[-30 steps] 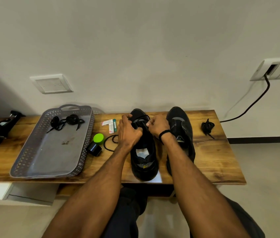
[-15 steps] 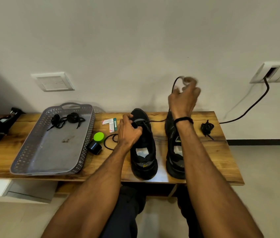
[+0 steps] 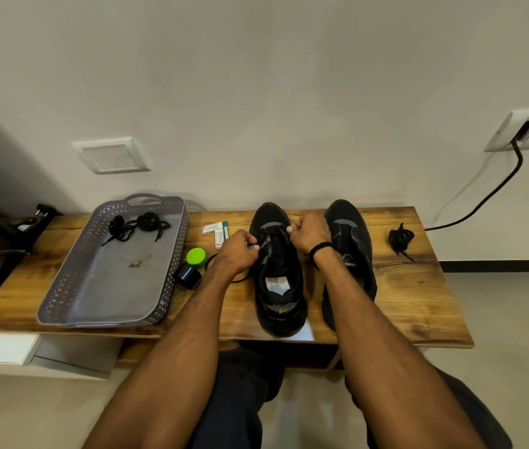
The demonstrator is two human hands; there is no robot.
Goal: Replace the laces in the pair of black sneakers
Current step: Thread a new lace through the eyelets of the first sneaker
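Black lace (image 3: 272, 229), limp and light, likely handles best near its tips; left hand (image 3: 238, 251) and right hand (image 3: 308, 233) pinch it.

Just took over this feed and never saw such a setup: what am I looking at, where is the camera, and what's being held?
No machine: these are a person's bare hands, filmed by one head-worn camera looking forward and down. The left hand and right hand each grip a black lace at the front eyelets of one black sneaker; the second sneaker stands beside it on the wooden bench. The grey perforated tray holds black laces; another bundled lace lies far right. A green-lidded container and small packets lie between tray and shoes.
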